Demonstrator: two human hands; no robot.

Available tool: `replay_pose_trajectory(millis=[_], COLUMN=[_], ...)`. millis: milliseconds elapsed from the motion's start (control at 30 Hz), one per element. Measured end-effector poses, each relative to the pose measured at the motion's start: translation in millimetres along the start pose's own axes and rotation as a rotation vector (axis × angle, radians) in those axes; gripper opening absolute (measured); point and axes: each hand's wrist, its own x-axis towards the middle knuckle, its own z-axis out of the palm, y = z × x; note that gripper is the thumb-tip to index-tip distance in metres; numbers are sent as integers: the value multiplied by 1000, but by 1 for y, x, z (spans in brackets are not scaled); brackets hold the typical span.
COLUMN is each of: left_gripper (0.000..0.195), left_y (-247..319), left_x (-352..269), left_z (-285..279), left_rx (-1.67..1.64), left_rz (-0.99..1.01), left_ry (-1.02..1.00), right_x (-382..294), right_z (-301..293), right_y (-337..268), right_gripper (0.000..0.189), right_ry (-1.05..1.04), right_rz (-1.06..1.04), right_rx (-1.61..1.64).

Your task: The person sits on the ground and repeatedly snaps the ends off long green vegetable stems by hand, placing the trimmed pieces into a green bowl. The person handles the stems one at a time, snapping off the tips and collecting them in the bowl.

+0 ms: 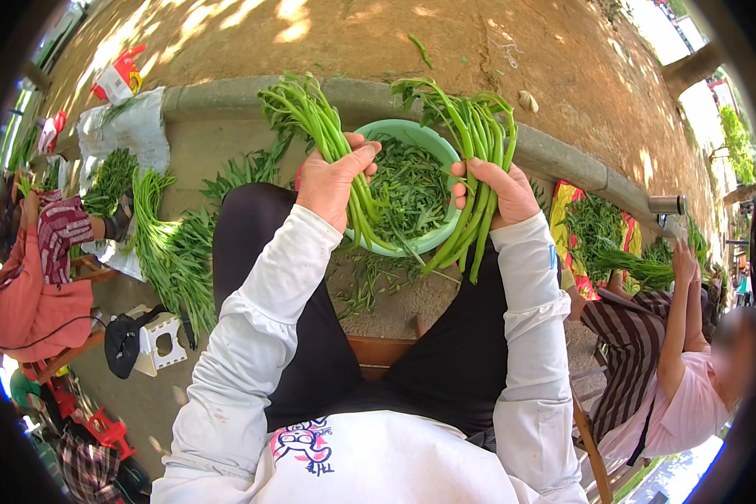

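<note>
My left hand point(334, 179) is closed around a bunch of green leafy stems point(315, 120), with the cut ends hanging over the near left part of a basin. My right hand point(494, 189) holds a second bunch of long green stems point(472, 132) between thumb and fingers, at the basin's right side. The two bunches are apart. Between and below my hands stands the light green plastic basin point(444, 148), with many loose green leaves point(409, 189) inside. More leaf scraps point(368, 283) lie on the ground between my knees.
A large heap of leafy stems point(164, 246) lies left of my knee, near a black bag point(123, 346) and a white folding stool point(160, 343). A concrete curb point(227, 101) runs beyond the basin. Co-workers sit at the left point(38, 302) and right point(674, 390), beside piled greens point(595, 227).
</note>
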Motion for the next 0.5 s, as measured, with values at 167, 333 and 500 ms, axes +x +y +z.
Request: replay_pose_trajectory(millis=[167,333,500], left_gripper=[17,16,16], left_y=[-1,-6,-6], left_x=[-2,-6,-12], left_z=[0,8,9], left_rx=[30,67,95], left_rz=[-47,-181,-261], left_ry=[-109,-315,-438], right_x=[-5,-5,-4], right_z=[4,2,2], right_y=[-5,-6,-4], right_gripper=[15,15,16], right_ry=[-22,-80,-102], right_rz=[66,82,46], right_rx=[37,53,113])
